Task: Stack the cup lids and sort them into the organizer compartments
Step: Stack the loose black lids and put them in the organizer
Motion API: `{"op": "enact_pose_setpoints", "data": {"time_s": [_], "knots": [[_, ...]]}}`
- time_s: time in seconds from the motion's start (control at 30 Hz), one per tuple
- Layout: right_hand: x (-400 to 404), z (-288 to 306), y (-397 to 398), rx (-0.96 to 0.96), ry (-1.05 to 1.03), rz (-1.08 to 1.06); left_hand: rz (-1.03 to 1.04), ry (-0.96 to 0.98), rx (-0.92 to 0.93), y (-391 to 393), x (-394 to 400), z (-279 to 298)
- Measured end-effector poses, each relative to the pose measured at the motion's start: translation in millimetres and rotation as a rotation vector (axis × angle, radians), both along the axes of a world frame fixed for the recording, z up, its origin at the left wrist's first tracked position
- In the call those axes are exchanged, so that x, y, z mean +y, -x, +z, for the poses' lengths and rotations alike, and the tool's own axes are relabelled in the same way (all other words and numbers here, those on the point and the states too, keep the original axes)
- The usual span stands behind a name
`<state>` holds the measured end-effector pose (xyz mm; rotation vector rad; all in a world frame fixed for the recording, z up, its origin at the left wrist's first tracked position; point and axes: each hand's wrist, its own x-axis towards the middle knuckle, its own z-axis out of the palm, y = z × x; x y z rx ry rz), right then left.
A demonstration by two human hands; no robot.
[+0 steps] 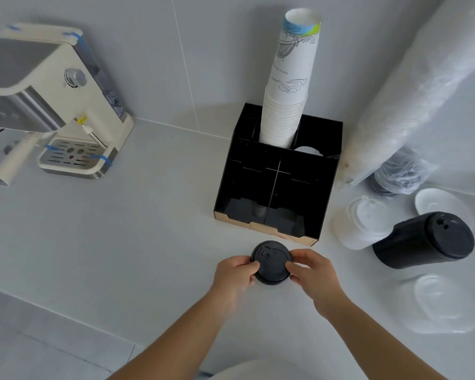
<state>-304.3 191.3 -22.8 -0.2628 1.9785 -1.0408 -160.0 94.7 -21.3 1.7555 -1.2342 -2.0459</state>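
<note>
A short stack of black cup lids (272, 261) sits on the white counter just in front of the black organizer (277, 176). My left hand (235, 272) grips its left edge and my right hand (310, 270) grips its right edge, thumbs on top. To the right lie a stack of black lids (422, 239) on its side, a stack of white lids (359, 223), one loose white lid (439, 204) and clear dome lids (444, 300). The organizer's two front compartments look dark; what lies inside is hard to tell.
A tall stack of paper cups (288, 89) stands in the organizer's back section. A long plastic-wrapped sleeve of cups (412, 91) leans against the wall at right. A cream espresso machine (47, 102) stands at the far left. The counter's front edge runs at lower left.
</note>
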Motion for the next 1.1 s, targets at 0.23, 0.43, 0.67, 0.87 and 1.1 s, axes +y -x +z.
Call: {"op": "enact_pose_setpoints", "data": {"time_s": [0.23, 0.43, 0.67, 0.87, 1.1], "knots": [[2.0, 30.3, 6.4, 0.075, 0.099, -0.007, 0.025, 0.137, 0.034, 13.1, -1.9, 26.2], [-7.5, 51.5, 21.2, 0.050, 0.098, -0.020, 0.038, 0.252, 0.112, 37.3, -20.3, 47.3], [-31.1, 59.8, 41.8, 0.080, 0.098, -0.069, -0.054, 0.339, 0.135, 63.8, -32.3, 46.9], [-57.4, 59.4, 57.0, -0.101, 0.129, -0.098, -0.090, 0.046, 0.180, 90.9, -37.3, 46.4], [-80.7, 31.0, 73.1, -0.246, 0.030, -0.150, -0.050, -0.180, 0.219, 115.1, -52.8, 49.7]]}}
